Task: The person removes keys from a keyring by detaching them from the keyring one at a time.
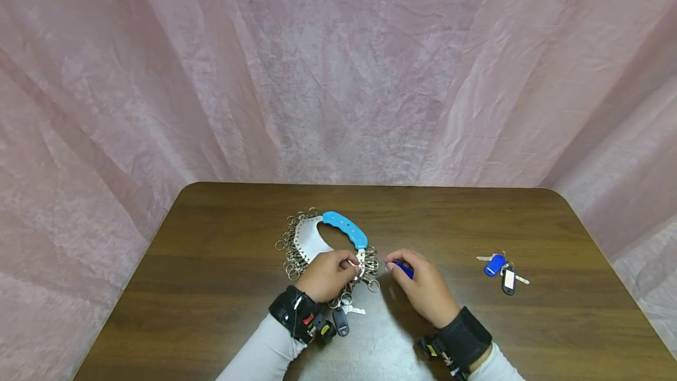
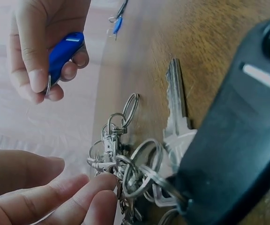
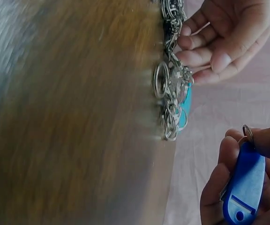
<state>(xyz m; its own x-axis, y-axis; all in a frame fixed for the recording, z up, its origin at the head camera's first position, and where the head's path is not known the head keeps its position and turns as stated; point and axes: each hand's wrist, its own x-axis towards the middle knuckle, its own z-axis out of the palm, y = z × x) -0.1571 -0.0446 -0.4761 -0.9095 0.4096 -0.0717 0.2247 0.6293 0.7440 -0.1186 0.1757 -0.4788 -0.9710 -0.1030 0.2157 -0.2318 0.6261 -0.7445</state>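
Note:
A ring-shaped metal key holder with a light-blue handle (image 1: 345,228) lies on the table, its edge hung with many small clips (image 2: 112,140) and split rings. My left hand (image 1: 329,275) is over its near side, fingertips touching the clips while the thumb stands apart. From that side hang a black key tag (image 1: 341,321) and a silver key (image 2: 175,101). To the right, my right hand (image 1: 420,287) holds a blue key tag (image 3: 246,180) within its curled fingers. Its thumb and forefinger pinch the tag's small split ring (image 3: 248,133).
Farther right on the brown table (image 1: 222,240) lie another blue key tag (image 1: 495,265) and a black key tag (image 1: 509,281), each with a key. A pink curtain (image 1: 338,75) hangs behind the table.

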